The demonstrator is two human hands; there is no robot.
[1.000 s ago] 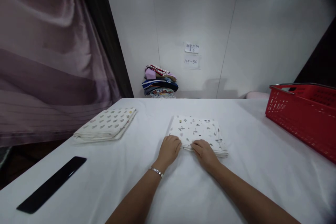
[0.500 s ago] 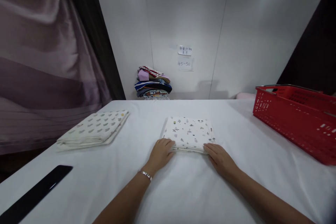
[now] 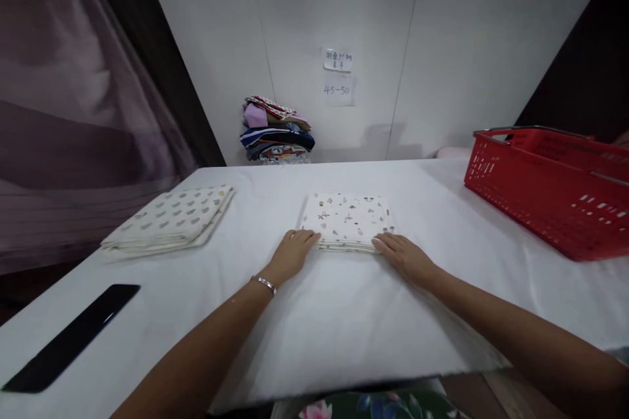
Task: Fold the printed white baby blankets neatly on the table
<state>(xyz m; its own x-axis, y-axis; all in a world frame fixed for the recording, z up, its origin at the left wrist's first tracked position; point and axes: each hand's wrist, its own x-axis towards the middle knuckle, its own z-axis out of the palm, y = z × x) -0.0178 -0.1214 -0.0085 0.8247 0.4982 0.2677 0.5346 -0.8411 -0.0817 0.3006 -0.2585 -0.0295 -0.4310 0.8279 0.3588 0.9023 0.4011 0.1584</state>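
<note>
A folded white cloth (image 3: 346,215) with a small scattered print lies in the middle of the table, its stacked layers showing along the near edge. My left hand (image 3: 293,250) is closed on the near left corner, fingertips on top and thumb by the near edge. At the near right corner my right hand (image 3: 403,256) grips the same cloth, fingers together over the edge. Whatever the thumbs press beneath the layers is hidden. To the left sits a second folded cloth (image 3: 171,219), cream with a repeated grey motif, touched by neither hand.
A red plastic basket (image 3: 545,193) stands at the right on the white-covered table (image 3: 344,327). A black flat strip (image 3: 73,337) lies front left. Beyond the far edge is a stack of folded fabrics (image 3: 278,134) against the wall. A curtain (image 3: 83,124) hangs at the left.
The view has tilted down, so everything sits higher and the table's near edge now shows. Both hands remain at the near corners of the cloth, which looks unchanged.
</note>
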